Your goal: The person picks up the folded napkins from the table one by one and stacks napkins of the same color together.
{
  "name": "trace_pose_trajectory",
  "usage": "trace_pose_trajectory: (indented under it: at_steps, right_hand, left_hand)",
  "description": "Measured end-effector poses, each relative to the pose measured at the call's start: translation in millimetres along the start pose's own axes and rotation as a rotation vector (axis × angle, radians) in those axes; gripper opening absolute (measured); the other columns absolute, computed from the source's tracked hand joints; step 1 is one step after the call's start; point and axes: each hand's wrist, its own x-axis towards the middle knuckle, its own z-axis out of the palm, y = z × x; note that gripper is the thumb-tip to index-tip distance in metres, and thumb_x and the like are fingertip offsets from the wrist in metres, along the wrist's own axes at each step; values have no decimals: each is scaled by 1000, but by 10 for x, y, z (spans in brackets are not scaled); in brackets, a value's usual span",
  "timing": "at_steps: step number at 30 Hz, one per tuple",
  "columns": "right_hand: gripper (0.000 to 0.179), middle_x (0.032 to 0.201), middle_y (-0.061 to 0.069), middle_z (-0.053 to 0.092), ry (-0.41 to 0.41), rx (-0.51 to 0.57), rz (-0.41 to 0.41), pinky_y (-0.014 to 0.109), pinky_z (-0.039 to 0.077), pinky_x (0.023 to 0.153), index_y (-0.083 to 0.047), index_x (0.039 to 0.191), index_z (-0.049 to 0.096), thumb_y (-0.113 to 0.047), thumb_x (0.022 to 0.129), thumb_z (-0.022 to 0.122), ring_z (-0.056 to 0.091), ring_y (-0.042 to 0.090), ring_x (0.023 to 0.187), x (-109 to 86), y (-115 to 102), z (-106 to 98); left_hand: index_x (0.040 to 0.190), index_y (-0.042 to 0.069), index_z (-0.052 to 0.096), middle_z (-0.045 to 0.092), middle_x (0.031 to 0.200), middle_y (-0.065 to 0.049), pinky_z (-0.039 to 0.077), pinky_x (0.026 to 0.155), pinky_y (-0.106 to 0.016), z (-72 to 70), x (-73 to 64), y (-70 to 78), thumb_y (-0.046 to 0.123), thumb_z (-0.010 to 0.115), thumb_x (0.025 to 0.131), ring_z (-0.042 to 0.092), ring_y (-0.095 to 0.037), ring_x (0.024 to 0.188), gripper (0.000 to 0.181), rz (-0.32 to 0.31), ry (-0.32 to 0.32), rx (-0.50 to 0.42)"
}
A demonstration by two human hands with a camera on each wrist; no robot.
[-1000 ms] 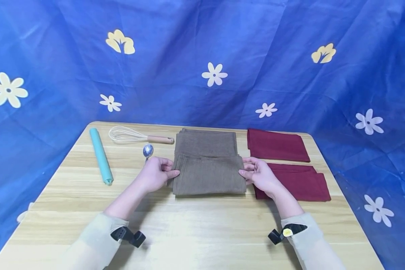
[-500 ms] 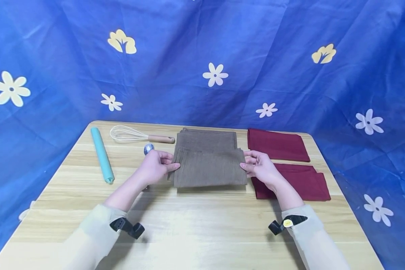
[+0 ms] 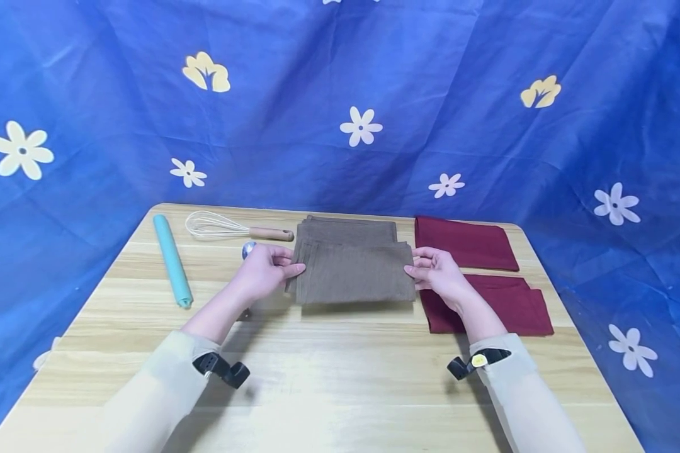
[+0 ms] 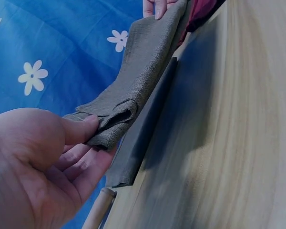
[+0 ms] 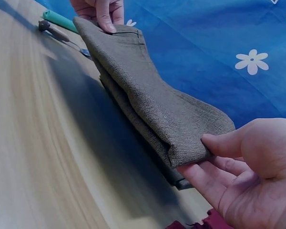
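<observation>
Folded grey-brown woven cloth held up by its two ends

Blue flower-print fabric backdrop hangs behind my pale wood-grain table. Cloth's raised off the table, mid-width; from the head view it overlaps a 2nd folded grey-brown cloth lying flat behind. Two folded burgundy cloths lie to the R, one behind the other, apparently grouped by colour. My L hand and R hand each pinch an end, thumb above, fingers below, prob. so the layers don't slip; slight sag btwn. Long turquoise rod (material unclear) & wire whisk w/ pinkish handle lie off L, I'd guess to leave the cloths room. Shiny metal spoon shows only partly, mostly hidden by my L hand.
</observation>
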Motion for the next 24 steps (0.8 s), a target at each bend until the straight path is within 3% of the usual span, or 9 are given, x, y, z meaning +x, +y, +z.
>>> trace_pose_trajectory:
  at_steps: [4, 10, 18, 24]
  right_hand:
    - [52, 90, -4, 63, 7, 11, 3, 30, 60, 66, 9, 144, 47, 1, 98, 71, 64, 8, 71, 65, -6, -13]
    - [52, 90, -4, 63, 20, 6, 0, 30, 60, 65, 10, 144, 48, 1, 98, 71, 61, 11, 65, 146, -7, -17]
    - [53, 91, -4, 65, 22, 9, -14, 28, 60, 64, 11, 145, 47, 0, 99, 71, 62, 11, 65, 277, -13, -14]
    - [53, 93, -1, 64, 29, -3, -4, 28, 60, 65, 10, 145, 47, 1, 98, 71, 63, 10, 66, 389, -24, 10]
  left_hand:
    - [129, -12, 66, 72, 115, -24, 58, 85, -34, 1, 37, 8, 17, 80, 98, 67, -31, 107, 45, -5, 15, -5]
    - [134, -15, 61, 68, 120, -28, 61, 77, -27, 0, 88, 45, 14, 80, 97, 67, -32, 107, 51, -36, 22, -67]
    - [135, -13, 61, 67, 123, -26, 55, 99, -43, -3, 226, 7, 19, 80, 98, 64, -37, 117, 52, -40, 61, 6]
    - [133, -12, 62, 67, 123, -26, 53, 102, -46, -3, 328, -34, 20, 78, 99, 63, -37, 117, 50, -44, 69, 35]
